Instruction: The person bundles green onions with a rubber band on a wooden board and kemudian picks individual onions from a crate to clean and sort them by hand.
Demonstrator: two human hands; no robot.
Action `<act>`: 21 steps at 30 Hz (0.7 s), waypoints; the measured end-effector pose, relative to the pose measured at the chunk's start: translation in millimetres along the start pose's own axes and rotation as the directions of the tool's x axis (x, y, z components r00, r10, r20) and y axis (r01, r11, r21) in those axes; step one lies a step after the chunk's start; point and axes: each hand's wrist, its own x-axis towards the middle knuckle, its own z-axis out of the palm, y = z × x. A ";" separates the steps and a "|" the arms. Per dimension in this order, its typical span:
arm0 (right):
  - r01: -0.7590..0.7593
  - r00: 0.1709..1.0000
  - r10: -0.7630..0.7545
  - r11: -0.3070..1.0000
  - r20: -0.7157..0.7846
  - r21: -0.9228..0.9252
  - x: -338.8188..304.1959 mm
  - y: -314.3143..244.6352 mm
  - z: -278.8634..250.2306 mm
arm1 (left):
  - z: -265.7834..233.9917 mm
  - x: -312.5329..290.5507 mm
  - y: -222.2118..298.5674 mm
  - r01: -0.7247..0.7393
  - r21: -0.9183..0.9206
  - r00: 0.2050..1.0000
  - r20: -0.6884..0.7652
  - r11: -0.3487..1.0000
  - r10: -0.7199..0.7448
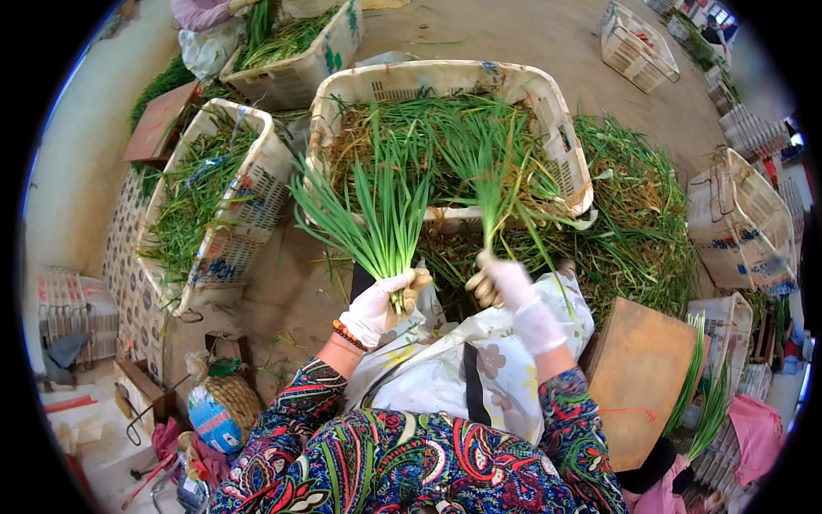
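In my gloved left hand is a thick bunch of green chives. Its leaves fan upward over the near rim of a white plastic crate, and the stem ends poke out below my fingers. My right hand, also gloved and smeared by motion, grips a thinner bunch of chives with some yellowed leaves. The two hands are apart, above my lap, which a white flowered apron covers. Loose green and brown leaves fill the crate in front of me.
A heap of leaf waste lies right of the crate. A second crate stands at left, another beyond it near a person's sleeve. A wooden board is by my right elbow. More crates stand at right.
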 end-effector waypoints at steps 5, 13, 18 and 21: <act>0.070 0.996 -0.063 0.992 0.063 -0.102 -47.8 33.5 58.2 | 22.4 -1.7 -5.8 0.003 0.193 0.999 -0.036 0.981 0.004; -0.031 0.989 0.073 0.954 0.130 -0.299 -52.1 54.7 61.0 | 23.6 43.9 -11.8 -0.012 0.441 0.993 -0.103 0.897 0.064; 0.158 0.941 -0.266 0.893 -0.211 -0.423 -5.0 52.8 42.7 | 43.8 56.5 -25.5 -0.142 0.369 0.978 -0.092 0.918 0.189; 0.204 0.948 -0.249 0.953 -0.199 -0.223 8.2 51.8 43.6 | 26.6 65.8 -22.2 -0.037 0.339 0.994 -0.086 0.940 0.070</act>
